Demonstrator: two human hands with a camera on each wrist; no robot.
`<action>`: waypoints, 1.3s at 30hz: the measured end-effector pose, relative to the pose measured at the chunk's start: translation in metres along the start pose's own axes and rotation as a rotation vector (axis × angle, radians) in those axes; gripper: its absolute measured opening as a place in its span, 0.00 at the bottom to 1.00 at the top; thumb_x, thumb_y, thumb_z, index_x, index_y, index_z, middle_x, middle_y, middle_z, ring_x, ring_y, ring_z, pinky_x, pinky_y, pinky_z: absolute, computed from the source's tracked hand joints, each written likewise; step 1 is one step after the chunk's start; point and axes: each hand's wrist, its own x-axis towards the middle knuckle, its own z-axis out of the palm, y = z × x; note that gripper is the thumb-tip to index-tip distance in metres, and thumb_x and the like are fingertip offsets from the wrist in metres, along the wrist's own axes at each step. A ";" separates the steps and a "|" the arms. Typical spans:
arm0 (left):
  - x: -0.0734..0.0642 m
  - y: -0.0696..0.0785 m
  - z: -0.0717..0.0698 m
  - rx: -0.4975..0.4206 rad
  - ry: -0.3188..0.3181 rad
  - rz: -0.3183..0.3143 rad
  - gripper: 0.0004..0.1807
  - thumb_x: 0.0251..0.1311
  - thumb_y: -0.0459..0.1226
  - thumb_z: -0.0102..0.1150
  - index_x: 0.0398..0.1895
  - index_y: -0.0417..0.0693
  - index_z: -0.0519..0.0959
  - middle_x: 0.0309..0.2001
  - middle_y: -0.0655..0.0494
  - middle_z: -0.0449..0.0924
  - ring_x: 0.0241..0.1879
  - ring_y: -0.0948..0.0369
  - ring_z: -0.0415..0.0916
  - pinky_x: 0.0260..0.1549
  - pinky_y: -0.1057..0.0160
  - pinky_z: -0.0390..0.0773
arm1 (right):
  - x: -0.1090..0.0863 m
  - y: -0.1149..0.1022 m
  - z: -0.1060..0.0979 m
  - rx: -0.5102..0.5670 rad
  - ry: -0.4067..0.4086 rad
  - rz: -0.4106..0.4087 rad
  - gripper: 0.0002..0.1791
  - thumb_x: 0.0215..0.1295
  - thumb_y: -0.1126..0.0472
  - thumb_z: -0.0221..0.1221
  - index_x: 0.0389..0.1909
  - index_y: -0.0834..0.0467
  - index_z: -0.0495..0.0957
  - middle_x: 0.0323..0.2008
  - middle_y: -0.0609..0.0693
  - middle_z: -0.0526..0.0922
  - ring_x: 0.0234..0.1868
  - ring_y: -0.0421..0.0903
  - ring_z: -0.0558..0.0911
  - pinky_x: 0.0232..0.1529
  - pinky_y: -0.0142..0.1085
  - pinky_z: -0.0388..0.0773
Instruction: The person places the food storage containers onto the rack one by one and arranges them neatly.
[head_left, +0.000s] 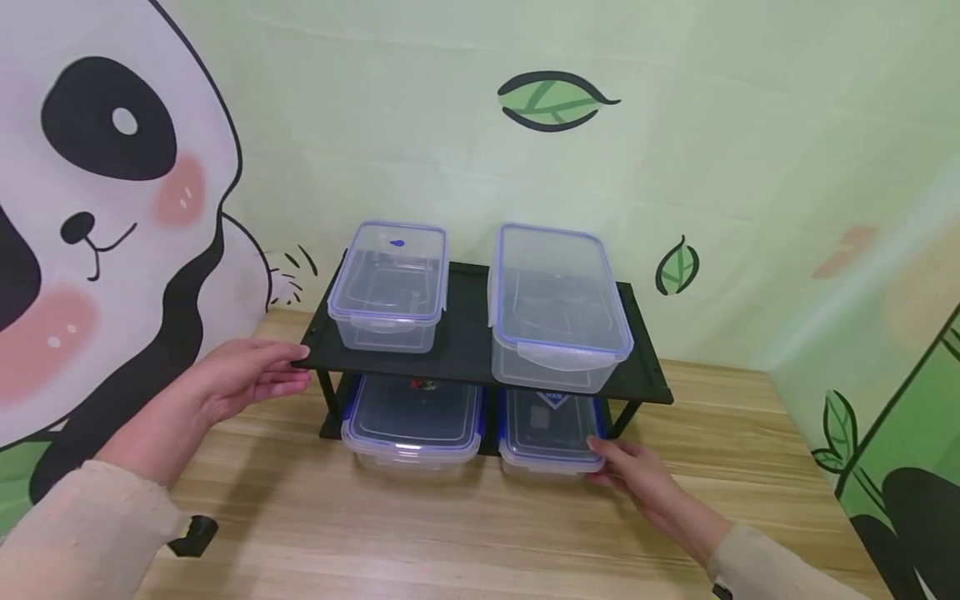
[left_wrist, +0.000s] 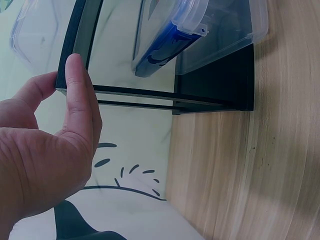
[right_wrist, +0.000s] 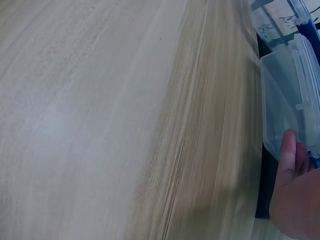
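Note:
A black two-tier shelf rack stands on the wooden table. My left hand pinches the front left corner of its upper board, thumb above and fingers below, as the left wrist view also shows. On the lower tier at the right, my right hand grips the front right corner of a clear food container with a blue-edged lid. Its thumb lies on the lid and its fingers are against the side. Another lidded food container sits left of it on that tier.
Two clear lidded containers stand on the upper board, a smaller one at left and a larger one at right. Behind the rack hangs a pale green printed backdrop. The wooden table extends in front.

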 end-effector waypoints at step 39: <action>0.000 0.000 0.000 -0.002 0.000 0.005 0.07 0.78 0.33 0.57 0.49 0.37 0.73 0.33 0.52 0.89 0.35 0.62 0.90 0.43 0.64 0.90 | 0.004 0.000 -0.005 0.105 -0.045 -0.042 0.34 0.85 0.52 0.54 0.70 0.80 0.63 0.48 0.55 0.89 0.47 0.41 0.88 0.56 0.34 0.87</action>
